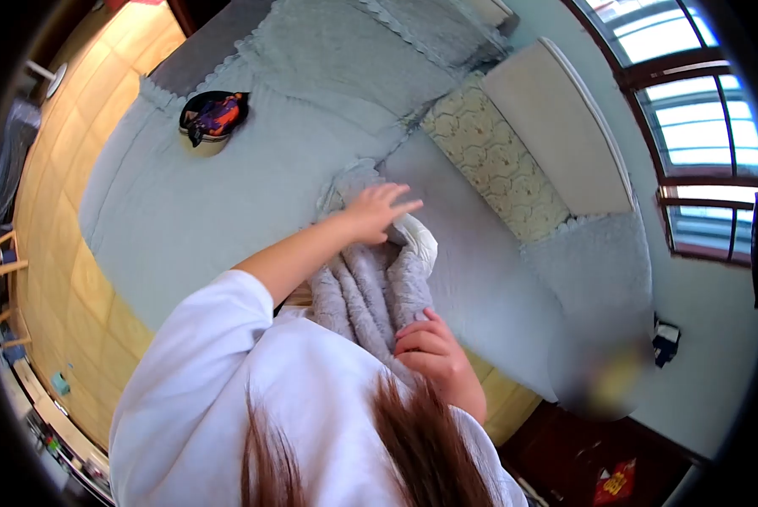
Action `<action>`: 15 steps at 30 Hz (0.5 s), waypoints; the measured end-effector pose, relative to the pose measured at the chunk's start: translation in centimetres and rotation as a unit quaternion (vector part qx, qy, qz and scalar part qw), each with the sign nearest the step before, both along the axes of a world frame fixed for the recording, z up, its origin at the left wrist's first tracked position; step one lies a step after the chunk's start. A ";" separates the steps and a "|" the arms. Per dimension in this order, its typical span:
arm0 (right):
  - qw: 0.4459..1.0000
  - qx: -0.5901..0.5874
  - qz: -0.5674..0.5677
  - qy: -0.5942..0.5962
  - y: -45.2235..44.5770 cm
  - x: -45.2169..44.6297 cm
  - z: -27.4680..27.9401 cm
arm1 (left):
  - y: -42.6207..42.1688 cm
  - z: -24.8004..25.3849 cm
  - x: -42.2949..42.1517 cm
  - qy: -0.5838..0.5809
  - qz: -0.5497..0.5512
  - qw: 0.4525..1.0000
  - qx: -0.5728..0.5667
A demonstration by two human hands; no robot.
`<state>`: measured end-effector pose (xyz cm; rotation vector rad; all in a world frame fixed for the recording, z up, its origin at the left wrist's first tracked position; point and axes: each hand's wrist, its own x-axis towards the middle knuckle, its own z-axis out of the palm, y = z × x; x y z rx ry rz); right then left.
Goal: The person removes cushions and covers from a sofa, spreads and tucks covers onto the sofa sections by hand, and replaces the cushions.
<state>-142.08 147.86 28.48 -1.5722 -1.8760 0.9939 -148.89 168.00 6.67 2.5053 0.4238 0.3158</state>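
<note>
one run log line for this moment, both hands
left hand: fingers spread over grey plush fabric | right hand: fingers against it | fabric: bunched in long folds | bed: ahead

Blurry yellowish shape (pixel 612 378), identity unclear

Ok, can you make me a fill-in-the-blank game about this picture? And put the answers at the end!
1. The hand that is spread open is the person's ____ one.
2. The other hand touches a fluffy cloth whose colour is ____.
3. The person's shirt is ____ in colour.
4. The window is on the ____ side of the picture.

Missing words: left; grey; white; right.
</note>
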 end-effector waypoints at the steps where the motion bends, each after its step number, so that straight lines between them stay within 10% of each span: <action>1: 1.000 0.011 -0.008 0.009 -0.7 -0.4 -0.3 | -1.2 -2.2 1.5 0.009 -0.044 0.997 0.059; 5: 0.989 -0.007 -0.145 -0.025 -3.0 0.1 2.9 | -2.0 -5.1 4.2 0.256 -0.112 0.956 -0.093; 10: 0.891 0.066 -0.378 -0.245 -10.7 4.4 1.8 | 0.5 -2.1 5.2 -0.011 0.127 0.972 -0.200; 15: 0.798 0.006 -0.536 -0.274 -12.2 6.9 -0.4 | 0.3 14.1 9.0 -0.135 0.008 0.903 -0.407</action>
